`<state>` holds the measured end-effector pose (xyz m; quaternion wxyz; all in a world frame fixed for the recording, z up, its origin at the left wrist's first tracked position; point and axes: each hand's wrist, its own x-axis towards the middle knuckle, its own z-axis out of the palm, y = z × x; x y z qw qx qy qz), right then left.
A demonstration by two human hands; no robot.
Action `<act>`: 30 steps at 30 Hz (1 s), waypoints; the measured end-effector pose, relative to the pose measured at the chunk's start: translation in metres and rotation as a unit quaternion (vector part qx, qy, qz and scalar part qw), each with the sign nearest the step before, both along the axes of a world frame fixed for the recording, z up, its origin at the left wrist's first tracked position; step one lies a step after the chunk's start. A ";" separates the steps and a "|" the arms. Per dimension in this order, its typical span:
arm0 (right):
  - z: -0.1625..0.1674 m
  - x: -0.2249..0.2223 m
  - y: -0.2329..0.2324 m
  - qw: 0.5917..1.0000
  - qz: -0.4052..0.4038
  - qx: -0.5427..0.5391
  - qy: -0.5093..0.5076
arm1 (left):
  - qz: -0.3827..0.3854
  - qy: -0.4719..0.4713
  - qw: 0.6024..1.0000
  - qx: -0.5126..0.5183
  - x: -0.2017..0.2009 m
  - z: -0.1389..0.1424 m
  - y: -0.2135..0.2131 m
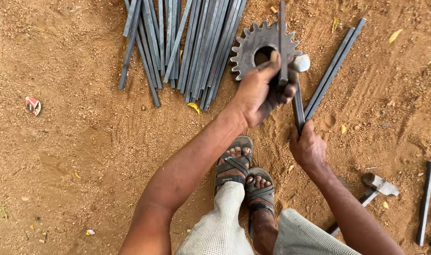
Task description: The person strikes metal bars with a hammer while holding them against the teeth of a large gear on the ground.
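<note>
My left hand (259, 92) is closed around a thin flat steel bar (282, 28), holding it across a grey toothed gear wheel (250, 47) that lies on the sandy ground. My right hand (308, 147) grips the dark handle of a hammer (298, 107). The hammer's rounded metal head (301, 63) sits just right of the bar, at the gear's edge. Part of the bar is hidden behind my left fingers.
A pile of several steel bars (187, 42) lies left of the gear, and two long bars (332, 68) lie to its right. A second hammer (377, 186) and more bars (425, 203) lie at lower right. My sandalled feet (243, 177) are below the hands.
</note>
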<state>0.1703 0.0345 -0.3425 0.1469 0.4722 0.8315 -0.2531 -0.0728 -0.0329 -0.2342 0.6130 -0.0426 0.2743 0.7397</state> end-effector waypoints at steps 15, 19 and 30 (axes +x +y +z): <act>-0.017 0.008 0.008 0.999 0.013 0.012 0.042 | 0.024 0.018 0.999 0.017 -0.006 -0.007 0.007; -0.017 0.010 0.007 0.998 0.032 0.021 0.055 | 0.022 0.034 0.998 0.037 -0.006 -0.012 0.007; -0.016 0.013 0.004 0.995 0.043 0.035 0.083 | 0.021 0.102 0.995 -0.004 -0.003 -0.018 0.007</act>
